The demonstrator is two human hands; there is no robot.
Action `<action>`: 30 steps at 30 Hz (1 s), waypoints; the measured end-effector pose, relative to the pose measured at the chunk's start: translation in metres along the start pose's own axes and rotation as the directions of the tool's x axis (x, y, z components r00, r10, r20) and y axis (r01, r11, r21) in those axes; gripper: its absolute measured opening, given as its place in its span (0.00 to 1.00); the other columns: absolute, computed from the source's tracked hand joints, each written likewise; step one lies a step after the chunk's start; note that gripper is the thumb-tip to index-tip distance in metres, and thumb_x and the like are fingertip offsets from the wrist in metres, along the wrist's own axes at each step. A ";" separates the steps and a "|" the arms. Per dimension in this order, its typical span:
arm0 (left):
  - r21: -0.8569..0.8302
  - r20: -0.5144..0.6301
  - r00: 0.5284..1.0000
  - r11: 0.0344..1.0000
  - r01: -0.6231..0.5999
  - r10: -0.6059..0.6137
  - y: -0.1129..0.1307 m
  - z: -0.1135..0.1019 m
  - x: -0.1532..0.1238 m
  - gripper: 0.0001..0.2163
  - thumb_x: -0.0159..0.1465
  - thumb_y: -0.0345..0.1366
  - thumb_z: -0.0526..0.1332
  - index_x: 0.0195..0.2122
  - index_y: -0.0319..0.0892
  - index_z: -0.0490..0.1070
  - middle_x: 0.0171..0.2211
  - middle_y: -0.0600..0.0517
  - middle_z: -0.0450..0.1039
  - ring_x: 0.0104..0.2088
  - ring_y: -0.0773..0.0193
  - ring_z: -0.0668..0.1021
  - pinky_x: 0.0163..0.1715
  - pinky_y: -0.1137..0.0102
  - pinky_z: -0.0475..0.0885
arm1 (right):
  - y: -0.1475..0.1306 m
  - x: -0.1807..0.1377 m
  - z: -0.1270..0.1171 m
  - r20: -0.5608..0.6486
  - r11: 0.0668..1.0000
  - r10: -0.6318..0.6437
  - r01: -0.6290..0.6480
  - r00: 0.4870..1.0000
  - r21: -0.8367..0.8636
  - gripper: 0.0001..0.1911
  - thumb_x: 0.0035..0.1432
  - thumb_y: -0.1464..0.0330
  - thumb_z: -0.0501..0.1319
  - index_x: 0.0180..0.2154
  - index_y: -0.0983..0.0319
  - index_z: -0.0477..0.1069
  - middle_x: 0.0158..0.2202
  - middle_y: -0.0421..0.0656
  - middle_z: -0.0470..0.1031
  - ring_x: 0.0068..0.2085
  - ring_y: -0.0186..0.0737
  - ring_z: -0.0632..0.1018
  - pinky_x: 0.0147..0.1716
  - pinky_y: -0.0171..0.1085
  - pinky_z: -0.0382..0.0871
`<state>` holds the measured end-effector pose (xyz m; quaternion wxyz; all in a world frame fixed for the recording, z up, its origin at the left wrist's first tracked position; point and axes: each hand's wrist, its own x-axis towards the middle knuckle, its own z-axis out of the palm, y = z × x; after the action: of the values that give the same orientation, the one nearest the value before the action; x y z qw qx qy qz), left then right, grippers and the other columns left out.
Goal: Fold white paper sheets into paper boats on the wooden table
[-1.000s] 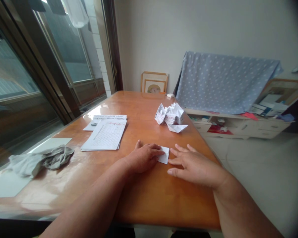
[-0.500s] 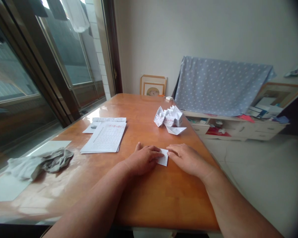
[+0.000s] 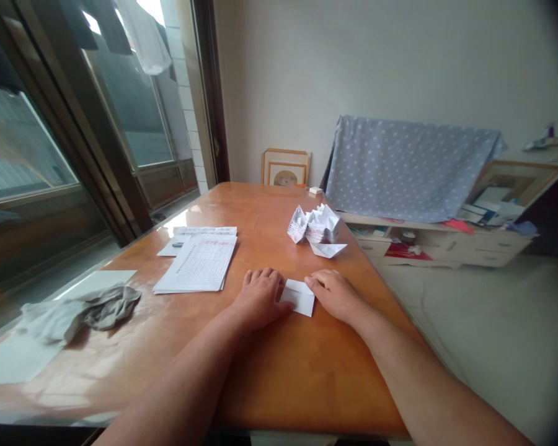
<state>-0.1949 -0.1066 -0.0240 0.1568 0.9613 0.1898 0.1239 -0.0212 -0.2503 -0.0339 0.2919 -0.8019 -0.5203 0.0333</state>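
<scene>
A small piece of folded white paper (image 3: pixel 299 298) lies on the wooden table, with a crease line near its upper edge. My left hand (image 3: pixel 260 300) rests at its left side, fingers stretched flat on the tabletop and the thumb over the paper's lower left part. At the opposite side, my right hand (image 3: pixel 337 296) has its thumb and fingertips closed together on the paper's upper right corner. Beyond the hands stands a cluster of folded paper pieces (image 3: pixel 317 224) with printed lines. One boat-like folded paper (image 3: pixel 328 249) sits in front of that cluster.
A stack of printed sheets (image 3: pixel 199 266) lies left of my hands, with a pen (image 3: pixel 177 244) behind it. Farther left, a grey cloth (image 3: pixel 111 306) rests on a pale sheet (image 3: pixel 18 359). A small white box (image 3: pixel 315 191) is near the table's far edge (image 3: pixel 251 183).
My left hand has slid left off the paper's middle, its fingers now flat beside it, so more paper shows. My right hand has shifted slightly left along the top right corner.
</scene>
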 end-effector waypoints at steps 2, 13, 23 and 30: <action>-0.028 -0.008 1.000 1.000 0.008 -0.008 -0.001 0.000 0.000 0.16 0.55 0.49 0.68 0.35 0.45 0.68 0.44 0.46 0.70 0.46 0.48 0.72 0.52 0.55 0.63 | 0.003 0.002 0.006 -0.043 0.994 0.032 -0.027 0.999 0.104 0.14 0.61 0.60 0.59 0.27 0.59 0.72 0.31 0.43 0.77 0.37 0.43 0.74 0.38 0.37 0.65; -0.703 0.079 0.991 0.700 0.130 -0.104 0.003 -0.015 0.001 0.13 0.63 0.48 0.61 0.36 0.42 0.75 0.38 0.48 0.75 0.38 0.56 0.75 0.38 0.65 0.68 | -0.008 0.003 -0.003 -0.020 0.566 0.196 -0.096 0.980 0.818 0.16 0.56 0.55 0.67 0.33 0.60 0.69 0.31 0.39 0.72 0.35 0.39 0.72 0.38 0.38 0.67; -0.929 0.117 0.991 0.346 0.133 -0.068 0.006 -0.016 0.000 0.14 0.63 0.46 0.64 0.35 0.38 0.75 0.33 0.49 0.75 0.33 0.62 0.73 0.37 0.68 0.66 | -0.021 -0.006 -0.023 0.280 0.530 0.042 -0.259 0.959 0.807 0.17 0.56 0.59 0.68 0.41 0.65 0.78 0.34 0.45 0.78 0.31 0.36 0.72 0.32 0.36 0.64; -0.966 -0.013 0.987 0.256 0.029 -0.161 0.008 -0.014 0.001 0.15 0.63 0.47 0.65 0.29 0.40 0.74 0.30 0.52 0.74 0.35 0.62 0.73 0.42 0.67 0.66 | -0.025 -0.005 -0.016 0.228 0.503 0.035 -0.214 0.973 0.837 0.17 0.56 0.59 0.68 0.42 0.65 0.79 0.35 0.46 0.79 0.32 0.37 0.73 0.34 0.37 0.68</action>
<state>-0.1955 -0.1093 -0.0085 0.7046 0.6466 0.1413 0.2560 -0.0383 -0.2545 -0.0095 0.5974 -0.5820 -0.4009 0.3791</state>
